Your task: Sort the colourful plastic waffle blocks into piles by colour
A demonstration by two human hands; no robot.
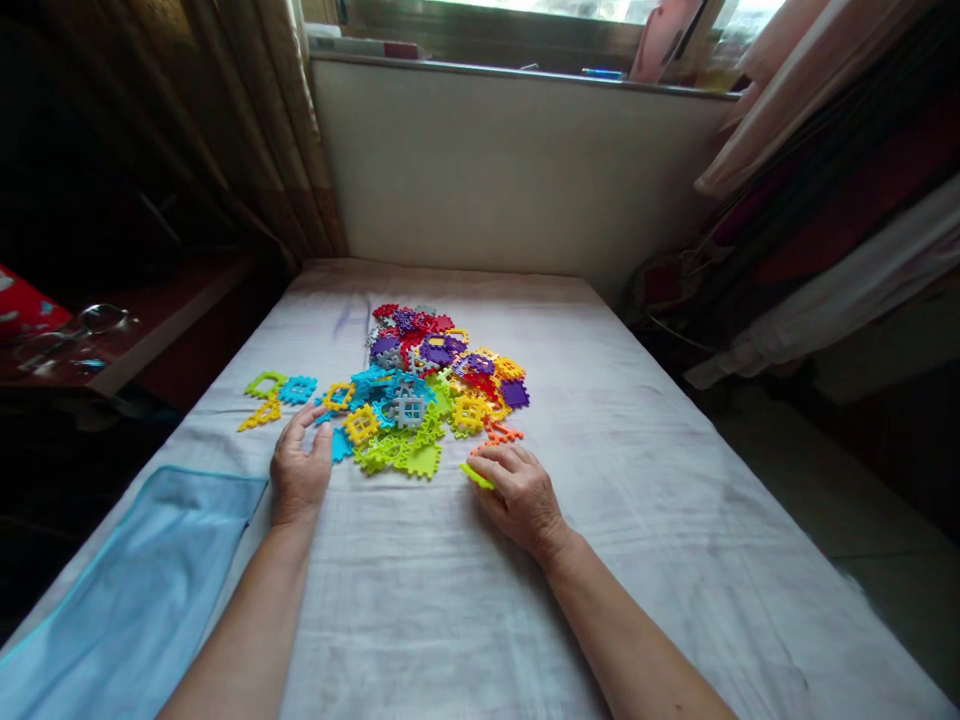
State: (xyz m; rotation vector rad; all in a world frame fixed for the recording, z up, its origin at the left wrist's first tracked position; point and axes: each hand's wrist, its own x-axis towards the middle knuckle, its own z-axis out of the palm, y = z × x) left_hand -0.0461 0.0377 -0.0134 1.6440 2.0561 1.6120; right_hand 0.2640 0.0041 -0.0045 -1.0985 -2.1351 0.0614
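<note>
Many flat plastic pieces with notched edges lie heaped on the cloth-covered table [600, 600]. Purple and red ones [411, 340] are at the back, yellow ones [469, 412] at the right, green ones [424, 460] at the front. My right hand [517, 495] is closed on a lime green piece [477, 476], right of the heap's front edge, near an orange piece [504, 433]. My left hand [301, 468] rests at the heap's left side, fingers apart, beside a blue piece [341, 445]. Its fingertips are close to another blue piece [298, 390].
A light blue cloth [142, 580] lies at the table's left edge. Left of the table, a dark red surface [150, 330] holds glasses [101, 318]. Behind are a pale wall [517, 170] and window sill; clothes hang at the right.
</note>
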